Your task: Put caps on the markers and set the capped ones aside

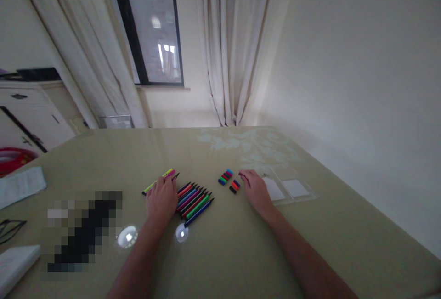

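Note:
My left hand [161,198] is closed on a marker pen [176,176], whose dark tip pokes out past the fingers; most of its barrel is hidden. Beside that hand, a row of uncapped marker pens [196,205] in several colours lies on the table, tips pointing up and right. A yellow marker [151,186] lies just beyond the same hand. My right hand [255,191] pinches a small dark red marker cap [240,173] between thumb and fingertips. Left of it, loose caps lie in a larger group [225,177] and a smaller group [234,187].
A clear plastic case [295,188] with white inserts lies open beyond my right wrist. On the left are a pale cloth-like item [22,185], a black cable [12,229], a white box-like object [17,267] and a blurred-out dark patch [86,232]. A wall borders the table's right.

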`<state>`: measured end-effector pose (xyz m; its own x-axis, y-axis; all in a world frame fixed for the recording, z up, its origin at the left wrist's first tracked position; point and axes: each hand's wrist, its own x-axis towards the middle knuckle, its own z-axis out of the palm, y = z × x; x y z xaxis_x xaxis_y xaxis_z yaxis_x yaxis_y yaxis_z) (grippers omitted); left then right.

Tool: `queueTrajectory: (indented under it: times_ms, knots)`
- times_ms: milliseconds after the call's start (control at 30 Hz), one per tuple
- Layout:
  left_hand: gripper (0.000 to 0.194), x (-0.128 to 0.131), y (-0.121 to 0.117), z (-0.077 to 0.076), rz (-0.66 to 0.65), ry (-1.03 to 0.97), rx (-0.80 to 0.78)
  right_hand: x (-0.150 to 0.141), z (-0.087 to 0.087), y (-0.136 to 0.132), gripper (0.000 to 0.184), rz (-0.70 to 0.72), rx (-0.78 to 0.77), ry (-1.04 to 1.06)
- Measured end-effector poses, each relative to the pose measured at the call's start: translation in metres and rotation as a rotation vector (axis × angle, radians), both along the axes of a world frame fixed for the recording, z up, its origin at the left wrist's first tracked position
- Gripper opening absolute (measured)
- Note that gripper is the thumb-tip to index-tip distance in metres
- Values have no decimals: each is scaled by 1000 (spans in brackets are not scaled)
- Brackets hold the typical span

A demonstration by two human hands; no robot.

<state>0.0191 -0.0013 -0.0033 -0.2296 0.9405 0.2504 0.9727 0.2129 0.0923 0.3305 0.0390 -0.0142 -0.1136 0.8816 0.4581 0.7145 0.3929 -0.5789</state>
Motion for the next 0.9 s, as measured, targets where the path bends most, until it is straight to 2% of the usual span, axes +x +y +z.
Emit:
queueTrajectory:
  times_ms: [133, 300, 467, 533, 667, 733, 900]
  knots:
    - [41, -9, 4, -10, -28, -24, -1, -2, -4, -2, 38, 6, -88, -194]
    - [30, -10, 9, -13, -131, -164, 50, -7, 10, -11, 40, 5, -181, -421]
    - [32, -5, 13, -10, -217, -281, 6, -9, 17, -14, 38, -22, -219, -470]
    - [35, -5, 12, -7, -180, -277, 29, -8, 15, -13, 37, -16, -210, -449]
    - [42, -12, 4, 3, 70, -179, 92, -6, 8, -11, 37, 8, -133, -364]
    - [43, -16, 0, 7, 156, -150, 80, -5, 6, -10, 37, 20, -104, -328]
    - [36, -17, -4, 9, 160, -99, 57, -3, 2, -8, 38, 28, -83, -244]
